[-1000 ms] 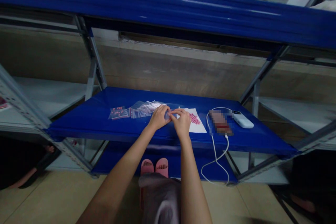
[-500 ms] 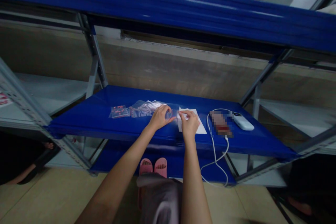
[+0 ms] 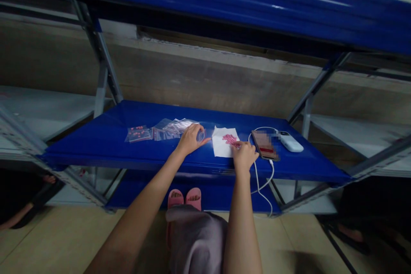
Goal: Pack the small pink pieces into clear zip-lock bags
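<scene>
My left hand [image 3: 192, 138] is curled around the mouth of a small clear plastic bag [image 3: 209, 132], holding it beside a white sheet of paper [image 3: 220, 150]. On that paper lies a heap of small pink beads [image 3: 229, 138]. My right hand [image 3: 245, 155] reaches over the paper's right side, its fingertips bent together at the near edge of the heap. What lies between those fingertips is too small to tell. Farther left are several clear zip bags [image 3: 167, 130] in an overlapping pile, and bags with pink pieces [image 3: 139, 133] in them.
A phone [image 3: 263, 143] with a white cable [image 3: 258, 182] lies right of the paper, next to a pale power bank [image 3: 291, 142]. Everything rests on a blue shelf [image 3: 180, 154] between metal uprights, under another blue shelf [image 3: 205, 13]. Parts of other people show at both sides.
My right hand has gone from beside the left hand's bag to the bead heap, right and nearer, uncovering the beads. My left hand still holds the bag. The view has shifted slightly.
</scene>
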`<state>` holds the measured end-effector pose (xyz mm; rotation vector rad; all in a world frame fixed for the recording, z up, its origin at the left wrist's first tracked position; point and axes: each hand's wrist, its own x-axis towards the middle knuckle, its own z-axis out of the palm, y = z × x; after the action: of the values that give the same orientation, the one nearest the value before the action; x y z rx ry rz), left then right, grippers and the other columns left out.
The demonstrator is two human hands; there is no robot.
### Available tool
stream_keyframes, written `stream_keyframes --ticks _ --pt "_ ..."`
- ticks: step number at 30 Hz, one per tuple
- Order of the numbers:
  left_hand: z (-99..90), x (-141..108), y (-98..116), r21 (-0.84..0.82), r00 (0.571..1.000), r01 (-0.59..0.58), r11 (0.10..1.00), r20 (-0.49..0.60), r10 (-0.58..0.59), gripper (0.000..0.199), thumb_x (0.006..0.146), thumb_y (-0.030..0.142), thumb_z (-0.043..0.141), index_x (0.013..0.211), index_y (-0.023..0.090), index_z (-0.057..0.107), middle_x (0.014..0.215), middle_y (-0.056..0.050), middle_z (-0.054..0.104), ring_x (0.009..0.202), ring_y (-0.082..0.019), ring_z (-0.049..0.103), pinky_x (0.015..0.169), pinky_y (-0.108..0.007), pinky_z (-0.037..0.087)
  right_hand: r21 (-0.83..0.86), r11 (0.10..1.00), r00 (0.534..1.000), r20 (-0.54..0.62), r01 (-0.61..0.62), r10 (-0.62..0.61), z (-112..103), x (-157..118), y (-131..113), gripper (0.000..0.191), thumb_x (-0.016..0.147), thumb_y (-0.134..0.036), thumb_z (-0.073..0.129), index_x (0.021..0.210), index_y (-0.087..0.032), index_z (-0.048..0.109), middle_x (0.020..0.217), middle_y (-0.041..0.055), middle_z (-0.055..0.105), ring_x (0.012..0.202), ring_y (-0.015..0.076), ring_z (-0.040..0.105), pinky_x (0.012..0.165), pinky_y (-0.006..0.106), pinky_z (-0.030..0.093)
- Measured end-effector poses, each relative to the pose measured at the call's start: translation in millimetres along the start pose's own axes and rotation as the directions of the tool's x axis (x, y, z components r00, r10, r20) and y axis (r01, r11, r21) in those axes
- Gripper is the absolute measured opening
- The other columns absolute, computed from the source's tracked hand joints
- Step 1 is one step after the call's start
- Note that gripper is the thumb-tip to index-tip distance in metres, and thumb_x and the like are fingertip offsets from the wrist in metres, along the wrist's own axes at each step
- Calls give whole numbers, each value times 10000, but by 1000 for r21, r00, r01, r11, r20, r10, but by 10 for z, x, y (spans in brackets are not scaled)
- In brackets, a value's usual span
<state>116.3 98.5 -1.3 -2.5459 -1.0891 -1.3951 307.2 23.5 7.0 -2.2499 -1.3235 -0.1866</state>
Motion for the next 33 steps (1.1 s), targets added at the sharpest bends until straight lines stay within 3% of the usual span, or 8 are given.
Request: stream_keyframes --ticks 8,15,18,21,25,28,33 --pt "-1 -1 7 19 1000 -5 1000 17 5 300 779 476 545 828 191 466 826 -41 562 835 -205 529 759 -342 438 -72 997 999 -42 0 -3 77 11 -23 232 776 -216 503 910 -162 684 962 133 627 933 274 481 755 384 264" --pt "-14 5 16 -6 1000 15 1000 25 -15 295 776 469 549 835 191 469 829 -41 558 840 -206 531 762 -339 434 -15 996 991 -97 93 -94 125 28 13 212 756 -251 533 828 -143 701 974 153 621 927 310 459 757 419 270" --pt "-16 6 20 -7 1000 13 1000 24 -13 291 778 462 552 839 190 469 831 -42 557 841 -206 531 763 -336 432 73 994 991 -115 79 -70 75 39 -27 216 760 -273 537 839 -155 701 996 134 621 940 302 462 769 415 279" --pt "-23 8 34 -3 1000 7 1000 26 -7 292 775 459 557 836 189 465 818 -40 553 832 -206 528 757 -331 430 326 942 996 -70 76 -56 -25 76 -167 207 754 -330 566 831 -197 705 988 85 634 909 256 498 757 365 319" --pt "-27 7 50 -9 1000 12 1000 23 -12 272 766 423 574 846 191 459 820 -37 547 837 -208 527 754 -326 430 595 765 955 -16 247 -295 -145 66 -480 154 731 -328 612 787 -220 707 926 46 648 879 194 530 760 305 350" --pt "-23 0 44 -27 999 44 999 13 -43 220 758 325 581 874 188 454 851 -45 552 859 -211 529 767 -325 431 538 779 927 -11 322 -376 -175 -28 -693 113 732 -316 620 746 -244 706 925 32 643 922 212 510 799 336 323" --pt "-23 -8 31 -44 998 62 997 31 -61 191 749 285 570 875 191 462 865 -52 556 862 -215 527 774 -332 429 427 849 939 -1 311 -343 -147 -143 -822 129 756 -313 603 782 -246 710 984 44 630 950 244 480 784 364 295"
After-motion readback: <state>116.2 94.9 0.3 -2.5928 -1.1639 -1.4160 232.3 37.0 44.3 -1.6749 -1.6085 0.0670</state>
